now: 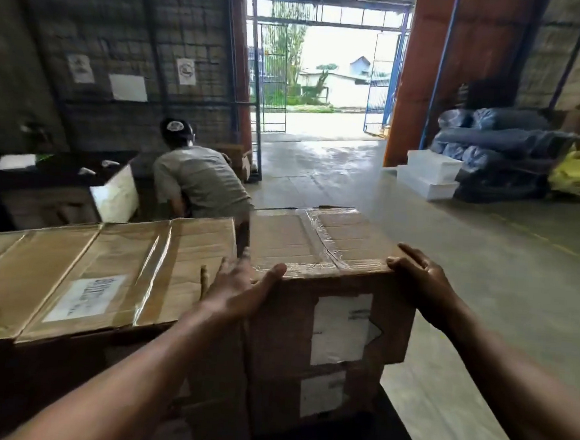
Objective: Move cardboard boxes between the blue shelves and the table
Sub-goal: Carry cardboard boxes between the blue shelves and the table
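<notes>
Both hands clamp the upper box (314,242), a tape-sealed carton sitting on a lower box (317,393) of like width. The left hand (239,288) straddles the near left corner, thumb along the top front edge and fingers reaching down the side into the narrow gap beside the long box (106,269). The right hand (415,280) hooks over the near right corner, fingers curled onto the taped top. Holding at opposite corners steadies a wide load and probably allows it to be lifted or slid clear of its neighbour; which of these is under way cannot be told. What carries the stack is dark and unclear. No blue shelves are plainly in view. Beyond, another person (198,179) crouches beside a dark counter (55,176).
</notes>
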Available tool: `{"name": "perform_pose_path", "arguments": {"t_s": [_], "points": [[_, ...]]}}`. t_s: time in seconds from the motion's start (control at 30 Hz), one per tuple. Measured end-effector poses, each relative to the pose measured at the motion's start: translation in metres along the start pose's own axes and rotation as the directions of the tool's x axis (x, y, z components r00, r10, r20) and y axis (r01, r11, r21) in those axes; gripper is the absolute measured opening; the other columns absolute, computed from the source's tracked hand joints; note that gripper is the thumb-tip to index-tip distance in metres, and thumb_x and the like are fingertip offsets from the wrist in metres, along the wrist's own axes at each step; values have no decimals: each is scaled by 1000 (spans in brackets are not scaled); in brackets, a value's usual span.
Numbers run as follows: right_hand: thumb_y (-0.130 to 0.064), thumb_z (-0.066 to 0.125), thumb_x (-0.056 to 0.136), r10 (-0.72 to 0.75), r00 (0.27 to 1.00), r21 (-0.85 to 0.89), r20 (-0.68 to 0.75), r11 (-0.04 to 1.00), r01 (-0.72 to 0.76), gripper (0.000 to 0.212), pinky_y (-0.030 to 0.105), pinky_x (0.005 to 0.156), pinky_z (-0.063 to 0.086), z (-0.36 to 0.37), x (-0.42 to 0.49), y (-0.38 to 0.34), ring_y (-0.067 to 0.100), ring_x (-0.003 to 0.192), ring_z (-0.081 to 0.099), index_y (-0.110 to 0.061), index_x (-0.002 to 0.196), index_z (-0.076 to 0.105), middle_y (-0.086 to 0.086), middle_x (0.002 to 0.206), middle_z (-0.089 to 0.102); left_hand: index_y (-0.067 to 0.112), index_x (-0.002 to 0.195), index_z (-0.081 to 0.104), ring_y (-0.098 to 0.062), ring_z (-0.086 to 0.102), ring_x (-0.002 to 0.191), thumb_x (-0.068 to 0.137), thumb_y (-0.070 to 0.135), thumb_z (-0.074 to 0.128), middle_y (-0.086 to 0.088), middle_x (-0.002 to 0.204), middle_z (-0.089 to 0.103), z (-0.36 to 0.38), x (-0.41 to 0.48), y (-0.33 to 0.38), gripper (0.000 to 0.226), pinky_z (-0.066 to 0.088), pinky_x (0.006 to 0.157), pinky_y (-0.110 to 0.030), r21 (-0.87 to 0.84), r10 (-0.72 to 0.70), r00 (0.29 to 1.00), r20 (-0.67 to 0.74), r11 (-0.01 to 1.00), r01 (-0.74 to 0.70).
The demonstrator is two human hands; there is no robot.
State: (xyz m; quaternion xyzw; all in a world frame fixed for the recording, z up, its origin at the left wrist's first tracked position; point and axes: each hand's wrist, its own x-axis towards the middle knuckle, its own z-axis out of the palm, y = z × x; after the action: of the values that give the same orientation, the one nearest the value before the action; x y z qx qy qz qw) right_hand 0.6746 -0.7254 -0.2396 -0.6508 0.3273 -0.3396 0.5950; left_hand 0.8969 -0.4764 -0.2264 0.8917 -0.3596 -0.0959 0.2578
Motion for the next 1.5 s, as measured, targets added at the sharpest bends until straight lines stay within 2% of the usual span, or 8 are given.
{"name": "perform_pose_path", "arguments": {"t_s": [0.1, 0.23, 0.47, 0.67, 0.93, 1.07, 1.17, 1.5], "points": [[-17, 70, 87, 54, 997, -13, 54, 998, -54, 53, 43, 101, 50, 16, 12, 27, 25, 114, 63, -30, 136, 58, 7, 123, 67, 20, 162, 3, -20, -10, 156, 81, 90, 20, 0, 170, -3, 11, 0, -4, 108, -12, 123, -48, 231, -55, 997, 50, 972, 42], [-18, 68, 89, 59, 996, -50, 72, 997, -56, 52, 36, 93, 51, 20, 18, 29, 21, 108, 63, -29, 139, 55, 9, 127, 64, 14, 161, -2, -21, -11, 156, 82, 89, 22, -5, 170, -10, 16, 5, 1, 112, -5, 126, -42, 290, -65, 996, 53, 956, 47], [-32, 73, 87, -179, 978, -498, -109, 861, 102, 54, 38, 100, 43, 45, -4, -11, 32, 125, 56, -13, 135, 59, 15, 138, 60, 23, 161, 15, -27, 21, 153, 89, 75, 45, -6, 167, 22, -22, -1, -10, 93, 19, 124, -46, -78, -48, 993, 105, 995, 56], [-27, 71, 89, -439, 898, -554, -2, 748, 365, 34, 29, 92, 39, 181, -71, -52, 29, 118, 62, -15, 120, 69, 9, 124, 70, 34, 159, 19, -31, 28, 150, 85, 79, 45, -3, 166, 27, -85, -33, -103, 91, 26, 119, -47, -147, -63, 991, 120, 986, 80], [-46, 67, 87, -361, 880, -498, 308, 727, 473, 46, 31, 102, 40, 429, -193, -38, 17, 125, 58, -27, 129, 62, -3, 127, 67, 32, 160, 18, -28, 2, 156, 92, 76, 30, -1, 170, 11, -192, -97, -318, 82, -8, 123, -52, 309, -43, 999, 23, 950, 34], [-62, 54, 89, -290, 880, -696, 376, 539, 474, 65, 53, 121, -2, 509, -228, -25, 17, 152, 20, -27, 143, 47, -1, 148, 53, 33, 160, 17, -29, -3, 156, 90, 79, 28, -4, 171, 4, -238, -117, -398, 85, -7, 123, -50, 269, -172, 982, -82, 945, 188], [-67, 47, 90, -286, 903, -768, 321, 480, 425, 75, 53, 119, -9, 536, -244, -20, 16, 154, 10, -22, 149, 40, 1, 157, 40, 30, 161, 18, -34, 1, 156, 89, 78, 39, -10, 170, 6, -253, -124, -431, 89, 2, 125, -49, 168, -242, 949, -202, 946, 277], [-66, 70, 75, -378, 923, -752, 65, 589, 295, 85, 45, 105, 38, 562, -278, -30, 32, 120, 57, -13, 140, 53, 14, 126, 64, 13, 149, 47, -32, 59, 125, 75, 56, 81, -15, 137, 63, -286, -159, -487, 92, 45, 99, -37, -389, -357, 831, -427, 902, 188]]}}
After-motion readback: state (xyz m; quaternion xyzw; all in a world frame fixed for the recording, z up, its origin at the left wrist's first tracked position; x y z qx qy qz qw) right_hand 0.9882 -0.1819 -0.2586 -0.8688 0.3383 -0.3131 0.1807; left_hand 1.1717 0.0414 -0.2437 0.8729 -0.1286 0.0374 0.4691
